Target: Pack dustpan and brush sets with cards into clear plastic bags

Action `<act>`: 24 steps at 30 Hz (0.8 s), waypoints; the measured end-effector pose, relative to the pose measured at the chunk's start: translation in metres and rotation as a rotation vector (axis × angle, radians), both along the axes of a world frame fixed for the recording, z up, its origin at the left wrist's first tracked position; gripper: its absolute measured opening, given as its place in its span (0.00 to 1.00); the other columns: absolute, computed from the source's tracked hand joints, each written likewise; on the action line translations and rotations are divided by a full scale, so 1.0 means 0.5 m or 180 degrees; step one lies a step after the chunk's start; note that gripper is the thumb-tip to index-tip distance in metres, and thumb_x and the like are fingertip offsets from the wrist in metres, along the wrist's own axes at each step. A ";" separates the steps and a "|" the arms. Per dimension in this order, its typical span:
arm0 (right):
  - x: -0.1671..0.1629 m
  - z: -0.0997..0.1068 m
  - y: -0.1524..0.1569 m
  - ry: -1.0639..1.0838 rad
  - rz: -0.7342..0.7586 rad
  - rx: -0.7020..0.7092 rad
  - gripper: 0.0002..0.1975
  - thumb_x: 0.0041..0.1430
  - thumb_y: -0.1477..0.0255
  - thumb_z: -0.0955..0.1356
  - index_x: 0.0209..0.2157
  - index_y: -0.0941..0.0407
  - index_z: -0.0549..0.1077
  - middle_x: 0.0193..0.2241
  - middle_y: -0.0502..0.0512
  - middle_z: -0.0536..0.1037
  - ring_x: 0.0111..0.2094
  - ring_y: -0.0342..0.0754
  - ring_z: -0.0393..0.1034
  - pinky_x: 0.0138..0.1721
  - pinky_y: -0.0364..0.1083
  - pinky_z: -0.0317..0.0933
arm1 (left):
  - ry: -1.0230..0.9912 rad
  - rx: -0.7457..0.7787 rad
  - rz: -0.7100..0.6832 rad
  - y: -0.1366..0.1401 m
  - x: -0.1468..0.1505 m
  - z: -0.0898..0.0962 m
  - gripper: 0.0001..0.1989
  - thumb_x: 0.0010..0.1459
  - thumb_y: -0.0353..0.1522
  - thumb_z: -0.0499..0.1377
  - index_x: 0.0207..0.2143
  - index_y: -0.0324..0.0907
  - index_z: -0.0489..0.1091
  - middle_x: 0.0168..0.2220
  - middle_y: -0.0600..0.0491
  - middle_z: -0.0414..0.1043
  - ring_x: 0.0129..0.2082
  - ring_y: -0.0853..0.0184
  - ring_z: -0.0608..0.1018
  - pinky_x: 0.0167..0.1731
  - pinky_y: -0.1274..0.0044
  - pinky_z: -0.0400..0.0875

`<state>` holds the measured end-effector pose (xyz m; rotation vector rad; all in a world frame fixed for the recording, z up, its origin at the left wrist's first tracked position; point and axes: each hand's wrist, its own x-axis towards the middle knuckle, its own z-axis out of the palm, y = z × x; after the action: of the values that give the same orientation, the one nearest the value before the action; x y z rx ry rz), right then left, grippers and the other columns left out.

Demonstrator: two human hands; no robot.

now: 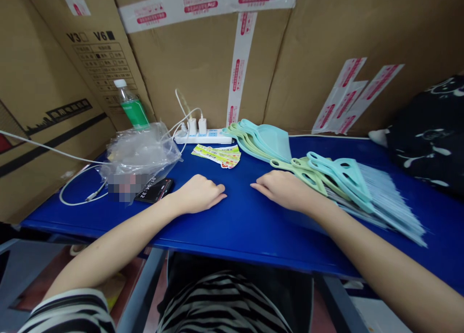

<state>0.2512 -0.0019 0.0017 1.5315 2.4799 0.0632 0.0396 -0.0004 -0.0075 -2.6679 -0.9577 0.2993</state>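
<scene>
My left hand (201, 194) rests on the blue table (232, 231), its fingers curled in with nothing visible in them. Facing it across a gap, my right hand (281, 190) is loosely closed too, and I see nothing in its grasp. Close to the right hand lie several small brushes (353, 178) with green and light-blue handles and pale bristles. Behind them is a stack of light-blue and green dustpans (273, 137). Bright yellow-green printed labels (217, 154) lie beyond both hands. A phone (155, 190) showing a timer sits beside the left wrist.
Clear plastic bags (141, 149) are heaped at the left, before a green-labelled bottle (132, 106). A white power strip (205, 137) with chargers and cables stands against the cardboard wall (203, 57). Dark patterned fabric (431, 135) lies at the right.
</scene>
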 end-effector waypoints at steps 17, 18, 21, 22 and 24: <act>0.006 0.014 -0.005 0.0200 -0.0116 -0.0099 0.14 0.61 0.82 0.57 0.40 0.59 0.72 0.32 0.58 0.79 0.33 0.49 0.73 0.29 0.44 0.52 | 0.0017 -0.0018 0.0223 0.003 -0.001 -0.004 0.08 0.65 0.30 0.49 0.43 0.39 0.66 0.28 0.50 0.78 0.28 0.62 0.80 0.26 0.77 0.66; 0.009 0.015 -0.006 0.0228 -0.0123 -0.0039 0.15 0.60 0.83 0.57 0.41 0.59 0.71 0.32 0.58 0.79 0.33 0.49 0.73 0.29 0.44 0.52 | 0.0007 -0.0026 0.0214 0.003 -0.001 -0.005 0.09 0.64 0.28 0.49 0.45 0.39 0.65 0.29 0.50 0.78 0.28 0.63 0.80 0.26 0.77 0.66; 0.027 0.018 -0.003 0.0472 -0.0129 0.0298 0.15 0.62 0.79 0.56 0.43 0.58 0.70 0.36 0.60 0.79 0.35 0.51 0.72 0.31 0.45 0.55 | 0.0010 -0.0034 0.0159 0.005 0.002 -0.006 0.14 0.62 0.25 0.49 0.49 0.38 0.63 0.31 0.49 0.78 0.28 0.63 0.80 0.26 0.77 0.66; 0.036 0.019 -0.001 0.0593 -0.0140 0.0459 0.14 0.62 0.77 0.56 0.43 0.58 0.70 0.37 0.60 0.78 0.35 0.51 0.72 0.31 0.45 0.56 | 0.0037 -0.0026 0.0126 0.006 0.004 -0.005 0.14 0.61 0.25 0.49 0.49 0.38 0.63 0.31 0.49 0.78 0.28 0.63 0.80 0.25 0.76 0.66; 0.057 0.028 0.004 0.0795 -0.0229 0.0809 0.14 0.62 0.75 0.56 0.43 0.57 0.70 0.39 0.61 0.77 0.35 0.51 0.72 0.31 0.46 0.57 | 0.0117 0.0028 0.0037 0.010 0.012 0.000 0.14 0.60 0.24 0.49 0.48 0.37 0.64 0.30 0.49 0.77 0.27 0.62 0.79 0.24 0.76 0.65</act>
<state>0.2797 0.0001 0.0155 1.8303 2.6906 0.1931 0.0455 0.0044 -0.0074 -2.6404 -0.9614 0.3445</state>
